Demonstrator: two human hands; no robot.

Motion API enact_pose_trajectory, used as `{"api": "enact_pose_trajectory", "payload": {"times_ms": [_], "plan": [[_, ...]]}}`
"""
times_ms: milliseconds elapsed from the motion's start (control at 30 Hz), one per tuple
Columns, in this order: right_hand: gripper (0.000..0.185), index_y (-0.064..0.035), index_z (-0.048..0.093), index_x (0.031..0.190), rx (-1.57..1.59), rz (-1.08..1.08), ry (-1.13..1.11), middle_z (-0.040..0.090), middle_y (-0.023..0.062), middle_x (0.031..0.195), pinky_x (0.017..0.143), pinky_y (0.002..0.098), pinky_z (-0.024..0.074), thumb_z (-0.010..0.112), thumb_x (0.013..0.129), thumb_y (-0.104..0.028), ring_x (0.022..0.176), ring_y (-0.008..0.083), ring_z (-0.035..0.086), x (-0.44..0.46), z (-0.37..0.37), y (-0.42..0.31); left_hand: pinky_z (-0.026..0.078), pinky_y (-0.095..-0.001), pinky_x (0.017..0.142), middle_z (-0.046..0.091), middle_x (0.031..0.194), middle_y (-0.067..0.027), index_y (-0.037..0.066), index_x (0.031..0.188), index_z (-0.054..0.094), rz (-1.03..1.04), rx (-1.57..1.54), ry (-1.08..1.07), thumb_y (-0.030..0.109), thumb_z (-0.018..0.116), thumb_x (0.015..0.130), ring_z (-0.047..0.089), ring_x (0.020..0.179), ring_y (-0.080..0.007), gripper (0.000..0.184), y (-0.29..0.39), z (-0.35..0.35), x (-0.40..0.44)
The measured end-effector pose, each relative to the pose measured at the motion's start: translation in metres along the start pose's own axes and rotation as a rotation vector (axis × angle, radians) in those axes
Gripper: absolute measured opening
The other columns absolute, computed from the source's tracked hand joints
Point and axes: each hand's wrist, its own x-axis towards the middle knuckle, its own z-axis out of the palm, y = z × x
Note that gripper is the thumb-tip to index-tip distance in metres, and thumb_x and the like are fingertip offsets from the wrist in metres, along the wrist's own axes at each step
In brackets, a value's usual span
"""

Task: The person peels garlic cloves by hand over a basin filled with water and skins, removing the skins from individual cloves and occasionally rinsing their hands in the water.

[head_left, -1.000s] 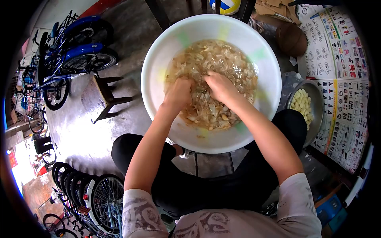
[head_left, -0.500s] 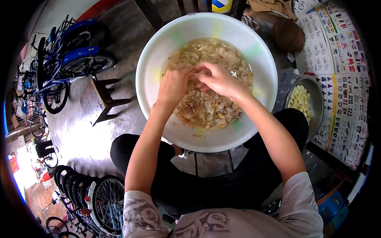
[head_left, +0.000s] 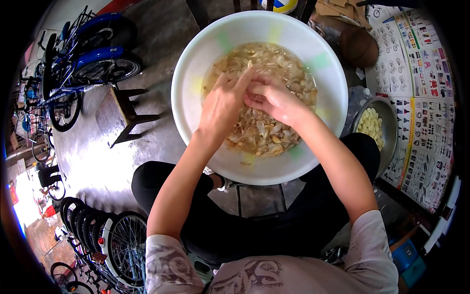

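A large white basin [head_left: 196, 139] holds water with many pale brown papery skins and pieces [head_left: 262, 132] that look like garlic. Over its middle, my left hand [head_left: 224, 103] and my right hand [head_left: 271, 98] meet at the fingertips, above the water. The left index finger points away from me, while its other fingers bend toward the right hand. Curled fingers on the right hand press together near the left palm. Anything pinched between the hands is too hidden to name. Right of the basin, a metal bowl [head_left: 390, 132] contains pale peeled cloves [head_left: 370, 126].
A wooden stool [head_left: 117, 116] stands left of the basin. Bicycles [head_left: 100, 63] are at the upper left, with more wheels [head_left: 128, 247] at the lower left. A brown ball [head_left: 359, 46] and printed sheets [head_left: 416, 117] lie to the right. Dark bars rise beyond the basin.
Both hands have risen from among the wet skins and come together above them. Since the middle frame, the left index finger has extended. The view has shifted slightly.
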Motion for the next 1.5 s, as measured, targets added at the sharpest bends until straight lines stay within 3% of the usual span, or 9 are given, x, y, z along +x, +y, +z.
{"api": "enact_pose_trajectory", "payload": {"times_ms": [267,433,567,700,1000,1067,1200,1300,1500], "plan": [[0.016,-0.0036,0.063,0.108,-0.141,0.018,0.058,0.067,0.0059,0.090,0.072,0.0261,0.0510,0.062,0.093,-0.010,0.080,0.0153,0.065,0.003,0.002,-0.002,0.054,-0.0400,0.075,0.068,0.095,-0.0176,0.006,0.122,0.065,-0.124,-0.292,-0.026,0.003,0.070,0.082,0.068,0.084,-0.0318,0.041,0.007,-0.008,0.003],[0.018,0.0015,0.065,0.101,-1.703,-0.359,0.258,0.068,0.0195,0.083,0.069,0.0398,0.0574,0.063,0.085,-0.006,0.081,0.0316,0.070,0.026,-0.028,0.016,0.053,-0.0404,0.073,0.069,0.087,-0.0190,0.001,0.104,0.068,-0.331,-0.213,-0.273,0.018,0.066,0.089,0.069,0.082,-0.0317,0.023,-0.034,0.004,0.004],[0.018,0.0054,0.063,0.101,-1.922,-0.227,0.083,0.068,0.0193,0.086,0.068,0.0427,0.0592,0.061,0.083,0.004,0.083,0.0342,0.070,0.022,-0.028,0.020,0.052,-0.0437,0.074,0.069,0.081,-0.0193,0.004,0.097,0.068,-0.439,0.018,-0.619,0.024,0.057,0.092,0.068,0.084,-0.0344,0.023,-0.045,0.017,-0.009],[0.018,0.0038,0.063,0.103,-1.793,-0.645,0.102,0.065,0.0195,0.091,0.069,0.0443,0.0581,0.058,0.086,0.004,0.084,0.0376,0.069,-0.007,-0.023,-0.005,0.052,-0.0465,0.077,0.070,0.091,-0.0178,0.008,0.100,0.070,-0.395,0.100,-0.551,0.023,0.057,0.091,0.068,0.087,-0.0373,0.021,-0.015,-0.013,0.006],[0.020,-0.0001,0.067,0.107,-1.454,-0.423,0.023,0.072,0.0142,0.086,0.065,0.0403,0.0528,0.054,0.096,-0.011,0.078,0.0246,0.070,0.011,-0.057,-0.001,0.054,-0.0458,0.080,0.068,0.115,-0.0184,0.007,0.113,0.068,-0.161,0.017,-0.254,0.001,0.059,0.085,0.067,0.094,-0.0394,0.029,-0.012,-0.014,0.004],[0.018,0.0012,0.066,0.103,-0.425,0.070,-0.171,0.062,0.0032,0.076,0.053,0.0264,0.0472,0.054,0.095,-0.009,0.060,0.0098,0.057,0.008,-0.048,-0.008,0.054,-0.0457,0.078,0.070,0.110,-0.0178,0.008,0.115,0.068,-0.193,-0.066,-0.179,0.003,0.062,0.084,0.068,0.092,-0.0391,0.032,-0.015,-0.011,0.006],[0.011,0.0004,0.060,0.096,0.527,-0.006,-0.372,0.047,-0.0013,0.074,0.039,0.0137,0.0331,0.053,0.097,-0.008,0.052,0.0021,0.042,0.032,-0.066,-0.002,0.054,-0.0456,0.077,0.073,0.099,-0.0164,0.009,0.115,0.068,-0.283,-0.083,-0.124,0.005,0.066,0.082,0.069,0.088,-0.0381,0.033,-0.005,-0.019,0.014],[0.014,0.0023,0.058,0.096,0.715,-0.075,-0.734,0.046,0.0004,0.076,0.036,0.0124,0.0306,0.053,0.098,-0.010,0.049,0.0022,0.040,0.064,-0.075,0.006,0.053,-0.0484,0.068,0.069,0.082,-0.0181,0.006,0.108,0.065,-0.247,-0.102,-0.062,0.005,0.066,0.082,0.068,0.077,-0.0394,0.026,-0.005,-0.020,0.014],[0.013,0.0049,0.057,0.097,0.584,0.078,-0.674,0.048,0.0035,0.077,0.032,0.0127,0.0295,0.057,0.096,-0.008,0.045,0.0017,0.037,0.084,-0.088,0.012,0.054,-0.0459,0.075,0.073,0.092,-0.0143,0.014,0.117,0.068,-0.398,0.077,-0.216,0.018,0.063,0.090,0.069,0.083,-0.0372,0.028,-0.007,-0.021,0.020]]}}
